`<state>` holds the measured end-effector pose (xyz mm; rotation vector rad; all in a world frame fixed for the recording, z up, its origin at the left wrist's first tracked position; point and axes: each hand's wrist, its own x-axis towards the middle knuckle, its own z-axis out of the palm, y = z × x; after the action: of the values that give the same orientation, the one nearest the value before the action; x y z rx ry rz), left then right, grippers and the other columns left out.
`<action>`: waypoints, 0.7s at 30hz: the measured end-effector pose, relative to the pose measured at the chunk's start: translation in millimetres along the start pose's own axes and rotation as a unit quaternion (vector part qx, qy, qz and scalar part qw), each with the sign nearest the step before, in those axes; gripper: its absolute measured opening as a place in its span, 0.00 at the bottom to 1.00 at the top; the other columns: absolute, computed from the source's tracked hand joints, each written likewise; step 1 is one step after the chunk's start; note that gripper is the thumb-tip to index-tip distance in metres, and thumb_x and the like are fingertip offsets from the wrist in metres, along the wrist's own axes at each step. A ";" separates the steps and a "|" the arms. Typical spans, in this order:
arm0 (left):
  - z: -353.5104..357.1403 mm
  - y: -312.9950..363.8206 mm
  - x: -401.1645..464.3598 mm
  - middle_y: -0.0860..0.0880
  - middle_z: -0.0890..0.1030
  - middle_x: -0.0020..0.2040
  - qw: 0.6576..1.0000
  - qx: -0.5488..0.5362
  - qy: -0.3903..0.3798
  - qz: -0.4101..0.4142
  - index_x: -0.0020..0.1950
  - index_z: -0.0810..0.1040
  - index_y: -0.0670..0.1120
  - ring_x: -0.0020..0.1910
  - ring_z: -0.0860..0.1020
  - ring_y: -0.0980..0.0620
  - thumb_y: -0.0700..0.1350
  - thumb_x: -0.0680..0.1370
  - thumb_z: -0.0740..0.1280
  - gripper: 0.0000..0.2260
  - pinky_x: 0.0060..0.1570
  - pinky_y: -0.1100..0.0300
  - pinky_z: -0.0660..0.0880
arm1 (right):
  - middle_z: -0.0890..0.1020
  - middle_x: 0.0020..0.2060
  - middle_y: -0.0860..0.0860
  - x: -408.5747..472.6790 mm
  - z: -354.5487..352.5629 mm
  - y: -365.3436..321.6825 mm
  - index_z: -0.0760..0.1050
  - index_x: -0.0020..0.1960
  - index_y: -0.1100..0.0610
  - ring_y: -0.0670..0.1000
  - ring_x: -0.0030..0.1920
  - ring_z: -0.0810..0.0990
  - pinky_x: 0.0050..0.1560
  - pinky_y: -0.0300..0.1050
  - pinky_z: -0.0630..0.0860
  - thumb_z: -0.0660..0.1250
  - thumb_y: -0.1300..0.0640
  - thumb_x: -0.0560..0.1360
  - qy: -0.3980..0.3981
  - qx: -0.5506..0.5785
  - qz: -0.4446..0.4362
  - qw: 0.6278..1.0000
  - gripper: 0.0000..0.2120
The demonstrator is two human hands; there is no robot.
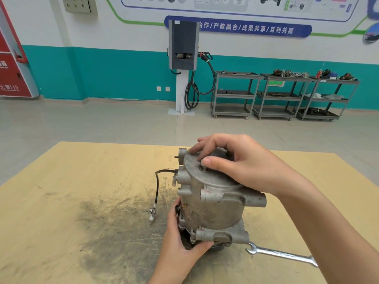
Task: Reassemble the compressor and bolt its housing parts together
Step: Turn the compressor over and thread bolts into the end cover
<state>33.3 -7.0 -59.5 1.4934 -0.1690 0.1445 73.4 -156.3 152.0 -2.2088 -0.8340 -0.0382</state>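
A tan wooden bench (61, 191), smudged dark, carries the upright compressor (211, 201) between the fingers, its wired plug (152, 214) beside the left fingers, and a wrench (281, 254) right of them.

compressor (211, 197) stands on table (61, 181); wrench (281, 254) just right

A blue banner (238, 27) on the back wall carries white Chinese characters: 合作/产教融合/成果共享/互利共赢. At far left, a red cabinet (12, 74) bears "119" after the character 火; its remaining lettering is too blurred to read
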 end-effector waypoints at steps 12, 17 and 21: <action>0.0 -0.3 0.1 0.61 0.74 0.66 1.000 0.002 -0.005 -0.012 0.73 0.56 0.62 0.65 0.74 0.58 0.60 0.57 0.81 0.51 0.65 0.56 0.72 | 0.81 0.57 0.38 -1.9 0.9 -1.4 0.79 0.50 0.47 0.37 0.60 0.76 0.63 0.40 0.72 0.67 0.53 0.77 0.008 -0.017 -0.005 1.000 0.03; -0.3 2.9 -0.9 0.60 0.73 0.67 1.000 0.011 -0.001 -0.010 0.74 0.55 0.61 0.66 0.73 0.59 0.61 0.57 0.80 0.52 0.67 0.55 0.70 | 0.81 0.58 0.39 -0.2 2.1 -2.8 0.74 0.41 0.46 0.36 0.59 0.75 0.60 0.35 0.71 0.68 0.54 0.77 0.004 -0.036 0.002 0.999 0.07; -0.2 3.3 -0.6 0.60 0.72 0.68 1.000 0.013 -0.002 -0.012 0.74 0.55 0.61 0.66 0.73 0.58 0.62 0.58 0.80 0.52 0.67 0.51 0.70 | 0.82 0.55 0.40 1.4 8.0 -2.8 0.71 0.38 0.47 0.35 0.54 0.77 0.52 0.32 0.71 0.69 0.48 0.74 0.035 -0.062 -0.003 0.997 0.09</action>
<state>32.0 -6.5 -56.3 1.5210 -0.1523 0.1246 71.1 -148.8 148.5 -2.3059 -0.8197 -0.1745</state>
